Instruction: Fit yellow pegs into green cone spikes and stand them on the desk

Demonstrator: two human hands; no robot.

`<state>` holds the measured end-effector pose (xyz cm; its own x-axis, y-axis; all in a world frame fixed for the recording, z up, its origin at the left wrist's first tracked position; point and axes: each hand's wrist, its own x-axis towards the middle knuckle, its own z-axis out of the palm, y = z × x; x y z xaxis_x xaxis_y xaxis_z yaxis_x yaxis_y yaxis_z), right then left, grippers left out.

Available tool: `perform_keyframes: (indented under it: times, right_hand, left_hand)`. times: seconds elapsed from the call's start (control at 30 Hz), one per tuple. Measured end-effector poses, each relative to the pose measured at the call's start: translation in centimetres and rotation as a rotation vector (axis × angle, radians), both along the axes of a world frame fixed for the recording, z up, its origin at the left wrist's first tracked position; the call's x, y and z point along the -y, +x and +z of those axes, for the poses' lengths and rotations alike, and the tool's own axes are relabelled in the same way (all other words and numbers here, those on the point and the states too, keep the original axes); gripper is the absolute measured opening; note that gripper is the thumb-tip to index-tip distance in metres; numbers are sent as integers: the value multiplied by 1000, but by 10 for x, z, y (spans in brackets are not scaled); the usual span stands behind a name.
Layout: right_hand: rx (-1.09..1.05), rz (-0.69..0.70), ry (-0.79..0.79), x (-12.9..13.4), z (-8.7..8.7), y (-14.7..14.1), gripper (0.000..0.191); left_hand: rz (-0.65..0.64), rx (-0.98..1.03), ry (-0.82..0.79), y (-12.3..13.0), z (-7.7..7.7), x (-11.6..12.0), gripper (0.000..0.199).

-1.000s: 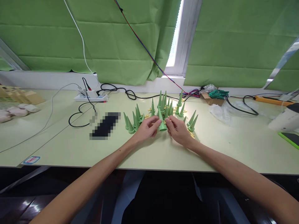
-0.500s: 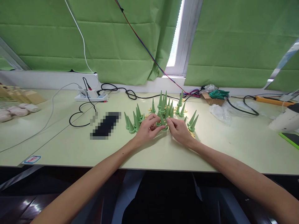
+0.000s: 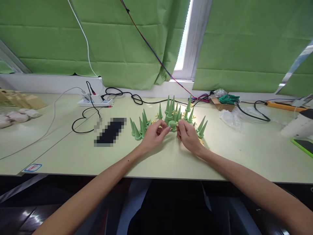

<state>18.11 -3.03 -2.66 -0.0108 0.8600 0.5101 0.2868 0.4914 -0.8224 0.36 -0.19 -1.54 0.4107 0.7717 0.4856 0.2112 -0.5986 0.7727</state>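
Observation:
Several green cones (image 3: 137, 132) with round collars stand in groups on the pale table (image 3: 151, 163), some with small yellow pieces beside them. Between my two hands a green rounded piece (image 3: 172, 124) is lifted in front of the middle group. My right hand (image 3: 187, 136) pinches a small yellow part at the right end of this piece. My left hand (image 3: 154, 134) is at its left side, thumb and forefinger curved and apart, the thumb tip close to the piece. The other fingers of my left hand are partly hidden.
A pixelated black object (image 3: 111, 131) lies left of the cones. Behind it are a white power strip (image 3: 95, 102) and black cables. Toward the back right sit a small cardboard box (image 3: 223, 103) and clear plastic bags (image 3: 231, 119). Wooden blocks (image 3: 31, 101) are at the far left.
The thumb and forefinger of my left hand have moved back left. The green piece between my hands now shows tilted on its side, and my right hand has shifted slightly right.

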Motion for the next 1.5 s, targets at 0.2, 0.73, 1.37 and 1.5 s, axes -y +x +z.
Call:
perform_keyframes:
  times: [0.2, 0.73, 1.37, 1.5]
  right_hand:
    - [21, 35, 13, 2, 4, -1, 40]
    - [29, 91, -32, 2, 4, -1, 44]
    - [-195, 168, -117, 6, 13, -7, 48]
    - [-211, 193, -104, 6, 13, -7, 46]
  left_hand:
    - [-141, -21, -246, -2, 2, -1, 56]
    - [-144, -87, -255, -2, 3, 1, 38]
    - [-81, -3, -173, 1, 1, 2, 31]
    - [-130, -22, -249, -1, 2, 0, 38]
